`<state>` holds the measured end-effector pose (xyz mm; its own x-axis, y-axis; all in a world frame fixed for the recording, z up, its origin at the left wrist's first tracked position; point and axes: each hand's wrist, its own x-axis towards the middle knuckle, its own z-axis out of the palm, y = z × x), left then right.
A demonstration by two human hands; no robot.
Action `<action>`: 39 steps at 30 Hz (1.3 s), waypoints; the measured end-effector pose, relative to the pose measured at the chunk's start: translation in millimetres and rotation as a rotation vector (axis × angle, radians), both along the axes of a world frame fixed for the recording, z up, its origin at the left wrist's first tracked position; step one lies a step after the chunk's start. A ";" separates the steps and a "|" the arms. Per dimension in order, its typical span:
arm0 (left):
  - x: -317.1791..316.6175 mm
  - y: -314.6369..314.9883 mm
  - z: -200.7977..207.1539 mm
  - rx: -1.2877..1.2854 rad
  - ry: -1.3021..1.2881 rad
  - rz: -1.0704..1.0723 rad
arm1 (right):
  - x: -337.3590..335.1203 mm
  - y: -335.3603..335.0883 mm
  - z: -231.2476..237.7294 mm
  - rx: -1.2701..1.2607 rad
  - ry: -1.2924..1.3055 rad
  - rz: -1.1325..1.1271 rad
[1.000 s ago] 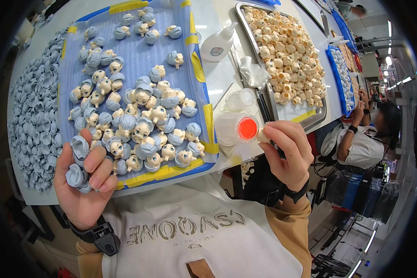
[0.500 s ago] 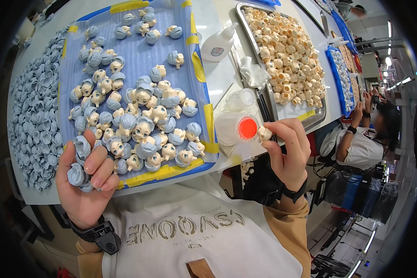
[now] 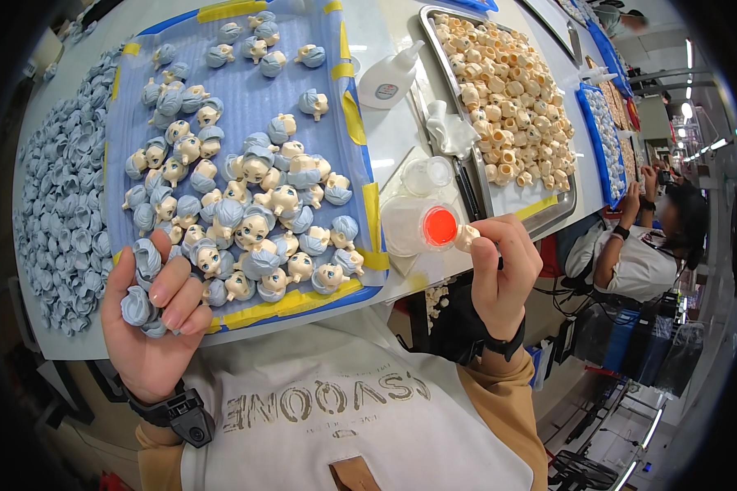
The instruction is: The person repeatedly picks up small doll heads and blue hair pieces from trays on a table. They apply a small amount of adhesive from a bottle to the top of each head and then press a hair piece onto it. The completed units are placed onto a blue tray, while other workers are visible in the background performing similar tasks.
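In the head view, several grey-blue hair pieces (image 3: 139, 307) are cupped in the left hand (image 3: 151, 327) at the lower left of the frame, its fingers curled shut over them, probably so a small supply is kept ready. Right of centre, a small pale doll head (image 3: 467, 237) is pinched at the fingertips of the right hand (image 3: 499, 278), held just beside a shallow dish of orange-red paint (image 3: 440, 226), seemingly for dabbing. Finished doll heads with hair (image 3: 254, 221) are spread on a blue tray (image 3: 246, 98) edged with yellow tape. Bare heads are heaped in a metal tray (image 3: 549, 204) at the upper right, loose hair pieces are piled (image 3: 65, 213) at the left, and a white squeeze bottle (image 3: 389, 78) lies between the trays. The white table (image 3: 393, 147) is crowded; another seated person (image 3: 639, 254) is seen at the right edge.
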<state>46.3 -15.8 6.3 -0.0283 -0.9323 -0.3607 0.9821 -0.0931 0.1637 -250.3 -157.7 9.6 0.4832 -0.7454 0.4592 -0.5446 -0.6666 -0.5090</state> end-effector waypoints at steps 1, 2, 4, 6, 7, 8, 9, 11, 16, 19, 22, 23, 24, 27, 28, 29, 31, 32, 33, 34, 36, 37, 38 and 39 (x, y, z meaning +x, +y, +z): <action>0.1 0.1 -0.4 0.000 0.001 -0.001 | 0.8 1.0 -0.4 0.018 -0.011 -0.016; 0.2 0.2 -0.8 0.000 0.001 -0.002 | 1.8 2.0 -0.7 0.036 -0.021 -0.032; 0.1 0.7 -1.3 -0.002 0.000 -0.002 | 2.8 3.6 -1.5 0.061 -0.040 -0.056; 0.1 1.1 -1.5 -0.004 -0.002 -0.004 | 2.6 4.8 -3.7 0.075 -0.055 -0.074; -0.1 1.3 -1.7 -0.005 -0.004 -0.004 | 2.1 5.5 -5.3 0.098 -0.069 -0.083; -0.3 1.4 -1.9 -0.006 -0.005 -0.004 | 1.4 6.2 -7.0 0.122 -0.083 -0.093; -0.4 1.4 -2.1 -0.001 -0.005 -0.002 | 0.9 6.6 -8.5 0.145 -0.096 -0.103; -0.3 0.9 -1.5 0.010 -0.001 0.000 | -0.1 6.9 -9.0 0.225 -0.112 -0.131; -2.9 2.8 -1.0 0.018 -0.015 0.004 | 2.1 9.0 -5.6 0.490 -0.241 -0.160; -3.5 2.8 -2.1 0.006 -0.031 0.002 | 1.1 8.7 -1.7 0.592 -0.231 -0.160; -4.5 2.2 -1.5 0.009 -0.044 0.004 | 4.0 8.8 0.9 0.672 -0.307 -0.167; -5.0 2.0 -0.8 0.013 -0.047 0.005 | 4.5 8.6 1.3 0.692 -0.338 -0.167; -5.8 1.8 0.0 0.022 -0.065 0.007 | 4.4 8.4 1.6 0.712 -0.368 -0.167; -8.2 3.7 1.3 0.020 -0.162 0.004 | -2.0 13.2 2.5 0.758 -0.522 -0.130; -9.7 4.8 0.2 0.000 -0.225 -0.008 | -0.2 17.5 6.1 0.708 -0.554 -0.075; -11.3 5.2 -0.3 -0.020 -0.287 -0.019 | 3.9 23.0 13.2 0.659 -0.584 -0.019; -14.5 4.6 3.5 -0.082 -0.468 -0.174 | 9.8 36.2 17.7 0.548 -0.607 0.147; -18.6 3.0 6.0 -0.111 -0.558 -0.252 | 19.8 45.1 20.0 0.547 -0.690 0.181; -25.4 0.7 9.1 -0.057 -0.556 -0.251 | 25.5 47.2 20.7 0.564 -0.618 0.300; -29.3 -2.0 11.4 -0.069 -0.537 -0.288 | 30.0 48.2 19.9 0.574 -0.547 0.422; -32.7 -6.0 15.5 -0.090 -0.498 -0.361 | 47.2 54.3 16.9 0.586 -0.548 0.516; -33.4 -7.0 16.0 -0.089 -0.471 -0.371 | 52.3 54.2 18.8 0.578 -0.503 0.541; -31.5 -5.8 14.0 -0.104 -0.438 -0.393 | 57.2 50.9 21.5 0.513 -0.471 0.593; -29.4 -4.3 11.2 -0.119 -0.406 -0.414 | 62.2 45.8 24.2 0.447 -0.439 0.642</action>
